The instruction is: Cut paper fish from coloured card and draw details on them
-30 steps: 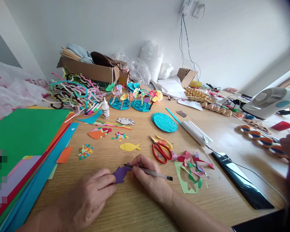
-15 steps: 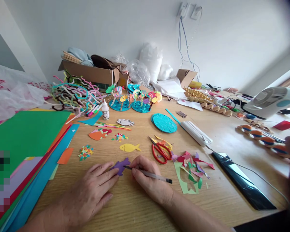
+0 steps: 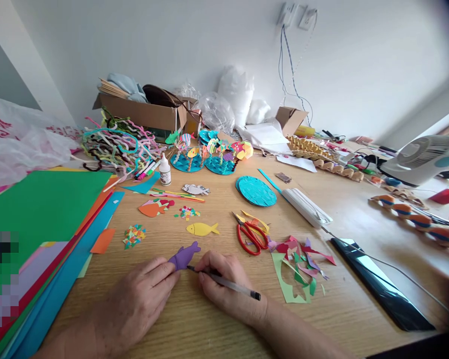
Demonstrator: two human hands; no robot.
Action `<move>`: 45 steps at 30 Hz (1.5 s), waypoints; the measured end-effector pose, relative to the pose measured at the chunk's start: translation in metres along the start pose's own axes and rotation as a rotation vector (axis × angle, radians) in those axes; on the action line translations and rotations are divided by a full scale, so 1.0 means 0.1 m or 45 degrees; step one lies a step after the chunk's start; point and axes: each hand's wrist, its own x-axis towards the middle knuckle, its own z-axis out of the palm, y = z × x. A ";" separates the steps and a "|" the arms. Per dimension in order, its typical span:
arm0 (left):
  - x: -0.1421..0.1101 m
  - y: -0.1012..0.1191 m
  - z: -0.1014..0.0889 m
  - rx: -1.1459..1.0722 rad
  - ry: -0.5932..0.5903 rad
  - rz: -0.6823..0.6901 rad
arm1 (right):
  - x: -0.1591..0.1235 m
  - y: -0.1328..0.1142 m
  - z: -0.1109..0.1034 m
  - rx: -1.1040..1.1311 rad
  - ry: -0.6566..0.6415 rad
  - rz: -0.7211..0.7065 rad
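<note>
A purple paper fish (image 3: 186, 255) lies on the table in front of me, its tail pointing up and right. My left hand (image 3: 144, 291) grips its left end, fingers close together and covering that part. In my right hand (image 3: 224, 284) a pen with a grey barrel and black end (image 3: 235, 285) is held, its tip at the fish's lower right edge. Just beyond lies a yellow paper fish (image 3: 202, 229) with an eye and gill line drawn on it. Red-handled scissors (image 3: 251, 237) rest open to the right.
Paper scraps (image 3: 297, 262) and a black glossy panel (image 3: 381, 284) lie to the right. Coloured sheets (image 3: 48, 204) are stacked at left. Confetti piles (image 3: 134, 236), a glue bottle (image 3: 165, 172), blue discs (image 3: 257, 191) and a power strip (image 3: 307, 207) lie farther back.
The purple fish has turned and shifted slightly left. My left fingers have drawn together at its left end. The pen tip has moved down and left, from near the tail to the lower edge.
</note>
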 end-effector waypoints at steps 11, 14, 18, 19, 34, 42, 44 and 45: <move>-0.03 0.02 0.11 0.115 0.061 -0.012 | 0.01 0.00 0.01 -0.047 -0.048 0.003; -0.05 0.03 0.14 0.146 0.076 -0.016 | 0.00 0.00 0.01 -0.045 -0.051 0.003; -0.05 0.04 0.15 0.153 0.077 -0.014 | 0.00 0.01 0.01 -0.050 -0.052 -0.004; -0.05 0.04 0.15 0.149 0.075 -0.011 | 0.00 0.02 0.01 -0.051 -0.053 -0.003; 0.01 0.08 0.15 0.194 0.132 -0.049 | 0.00 0.00 0.02 -0.070 -0.052 0.019; 0.01 0.08 0.13 0.181 0.123 -0.061 | 0.01 0.00 0.01 -0.093 -0.084 0.049; 0.00 0.08 0.14 0.169 0.117 -0.063 | 0.01 0.00 0.01 -0.094 -0.088 0.061; -0.01 0.07 0.14 0.161 0.113 -0.062 | 0.01 0.00 0.01 -0.097 -0.086 0.065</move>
